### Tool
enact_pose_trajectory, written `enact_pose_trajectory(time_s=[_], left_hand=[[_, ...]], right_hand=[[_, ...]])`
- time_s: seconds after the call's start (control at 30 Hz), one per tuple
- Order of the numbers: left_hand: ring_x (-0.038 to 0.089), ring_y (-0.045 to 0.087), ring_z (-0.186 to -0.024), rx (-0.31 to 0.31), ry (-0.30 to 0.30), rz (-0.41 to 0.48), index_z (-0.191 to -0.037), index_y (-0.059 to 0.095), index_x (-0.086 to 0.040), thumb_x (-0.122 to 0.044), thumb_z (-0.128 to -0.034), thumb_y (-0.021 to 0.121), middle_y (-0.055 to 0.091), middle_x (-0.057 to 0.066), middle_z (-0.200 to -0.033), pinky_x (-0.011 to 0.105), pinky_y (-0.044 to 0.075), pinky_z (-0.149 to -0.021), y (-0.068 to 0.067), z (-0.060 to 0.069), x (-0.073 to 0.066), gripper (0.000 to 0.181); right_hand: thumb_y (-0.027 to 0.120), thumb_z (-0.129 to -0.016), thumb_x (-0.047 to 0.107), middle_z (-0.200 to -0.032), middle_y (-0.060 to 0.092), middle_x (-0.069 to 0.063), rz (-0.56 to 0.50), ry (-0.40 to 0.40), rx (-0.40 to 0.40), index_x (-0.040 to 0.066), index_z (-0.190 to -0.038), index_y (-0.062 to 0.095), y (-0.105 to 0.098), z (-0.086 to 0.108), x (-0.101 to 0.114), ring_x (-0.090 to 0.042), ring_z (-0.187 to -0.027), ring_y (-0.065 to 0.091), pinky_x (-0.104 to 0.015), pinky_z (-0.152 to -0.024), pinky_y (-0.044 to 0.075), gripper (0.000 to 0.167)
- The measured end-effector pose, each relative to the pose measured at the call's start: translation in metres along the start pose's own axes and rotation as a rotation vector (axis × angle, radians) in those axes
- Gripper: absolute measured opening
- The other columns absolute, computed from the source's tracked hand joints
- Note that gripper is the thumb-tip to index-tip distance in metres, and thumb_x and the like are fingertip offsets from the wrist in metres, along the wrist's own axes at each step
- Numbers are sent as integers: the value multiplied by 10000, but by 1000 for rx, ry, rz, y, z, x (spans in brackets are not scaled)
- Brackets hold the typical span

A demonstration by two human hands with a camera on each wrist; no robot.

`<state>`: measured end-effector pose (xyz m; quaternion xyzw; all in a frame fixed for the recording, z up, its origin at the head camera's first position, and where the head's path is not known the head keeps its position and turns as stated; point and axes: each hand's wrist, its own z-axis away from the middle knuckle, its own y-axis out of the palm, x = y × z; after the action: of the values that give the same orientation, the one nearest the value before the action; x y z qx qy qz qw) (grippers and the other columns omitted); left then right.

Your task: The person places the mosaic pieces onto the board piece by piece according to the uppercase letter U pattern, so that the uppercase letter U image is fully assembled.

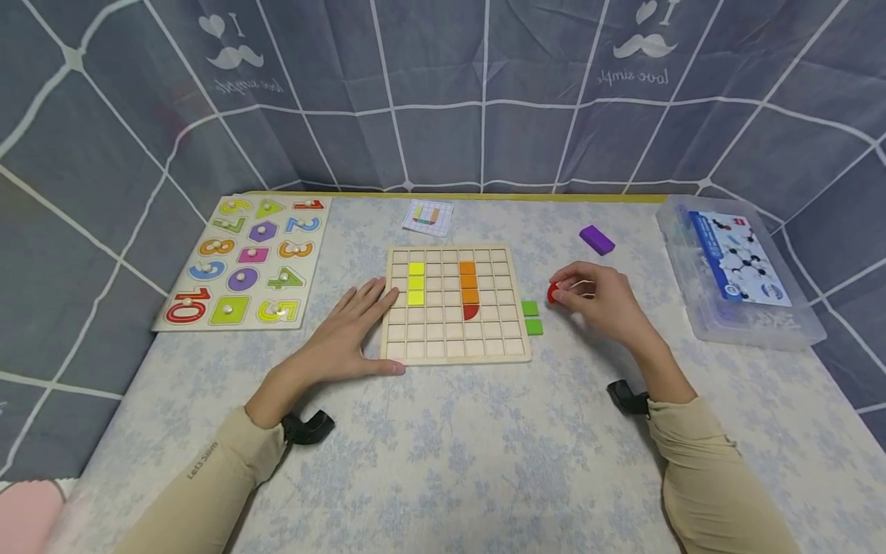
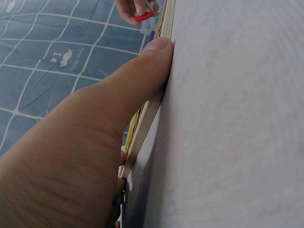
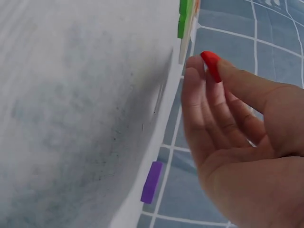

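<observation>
A wooden grid board lies on the table. My left hand rests at its left edge with fingers spread and straight, the thumb along the front left corner. Yellow square tiles stand in one column of the grid. Further right, orange tiles form another column, ending in a red rounded tile. Right of the board, my right hand pinches a small red tile between thumb and fingertips, above the table. The fingers partly cover its shape. Two green tiles lie between that hand and the board.
A purple block lies beyond my right hand. Behind the board is a pattern card. A number and shape puzzle board occupies the far left, and a clear plastic case the far right. A grey curtain surrounds the table.
</observation>
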<state>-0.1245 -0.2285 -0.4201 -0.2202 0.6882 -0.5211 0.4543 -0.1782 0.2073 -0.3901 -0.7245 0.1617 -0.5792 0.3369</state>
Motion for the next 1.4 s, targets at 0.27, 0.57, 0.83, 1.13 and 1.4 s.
enact_pose_trajectory(time_s=[0.27,0.57,0.83,1.13,1.4], left_hand=[[338,75,-1652,-13,-1,4,-1700,201,-119,-688,-785,806,113,160,-1774,528,43,-1349,0,0,2,1235],[322,72,-1655,0,-8,1,-1704,189,-133,-677,-781,813,109,147,-1777,520,42,-1351,5,0,0,1239],[319,67,-1655,7,-22,-4,-1705,185,-139,-678,-796,805,101,139,-1779,527,45,-1350,1,1,0,1225],[321,62,-1655,8,-19,-5,-1707,174,-143,-677,-804,804,91,146,-1779,534,41,-1349,-1,1,1,1224],[320,66,-1655,9,-13,2,-1705,188,-141,-674,-801,808,105,147,-1777,530,41,-1350,0,0,1,1219]], right_hand=[[774,-965,80,-983,795,-70,32,-57,52,95,-1052,795,19,-19,28,-243,-911,762,-317,-808,612,90],[756,-982,93,-985,780,-57,-11,-112,159,85,-1058,799,58,-42,67,-211,-938,714,-423,-866,636,88],[753,-985,98,-947,776,-4,-19,-165,254,117,-1034,797,98,-61,104,-165,-890,718,-357,-838,589,68],[738,-988,61,-939,772,-18,27,-191,322,79,-1025,812,125,-75,126,-149,-880,704,-291,-820,583,85],[745,-976,47,-931,764,-20,56,-199,319,77,-1009,808,130,-71,125,-149,-871,697,-280,-802,587,78]])
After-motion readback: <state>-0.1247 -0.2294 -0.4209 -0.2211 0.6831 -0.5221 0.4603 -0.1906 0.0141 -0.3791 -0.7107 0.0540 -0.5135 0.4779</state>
